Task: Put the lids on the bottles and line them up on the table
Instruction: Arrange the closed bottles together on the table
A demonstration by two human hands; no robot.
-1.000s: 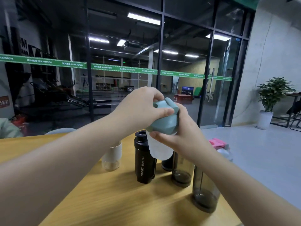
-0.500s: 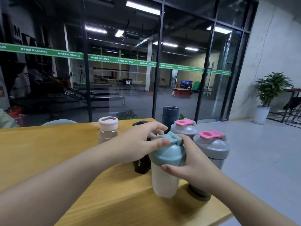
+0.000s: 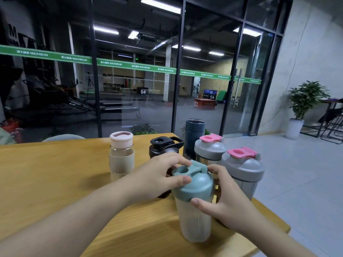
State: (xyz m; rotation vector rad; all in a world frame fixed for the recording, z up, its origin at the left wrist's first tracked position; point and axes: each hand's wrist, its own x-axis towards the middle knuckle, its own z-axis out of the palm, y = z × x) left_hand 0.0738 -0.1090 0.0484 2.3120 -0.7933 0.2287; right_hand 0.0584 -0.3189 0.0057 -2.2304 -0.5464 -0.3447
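— Teal lid [image 3: 194, 182] sits on the frosted bottle [image 3: 194, 225], which stands upright near the bench's [image 3: 55, 182] right front edge. Whose grip is it in?
— Both hands. The left hand [image 3: 157, 175] curls over the lid from the left; the right hand [image 3: 228, 206] wraps the bottle's neck from the right, thumb in front.
— And the row?
— Just behind: two pink-capped shakers [image 3: 241, 167], a black bottle [image 3: 165, 145], a navy tumbler [image 3: 194, 134] and a clear bottle [image 3: 121, 154], all upright toward the far edge.

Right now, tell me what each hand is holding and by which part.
Both hands hold the frosted shaker bottle. The left hand grips its teal lid from the side; the right hand wraps the bottle just below the lid.
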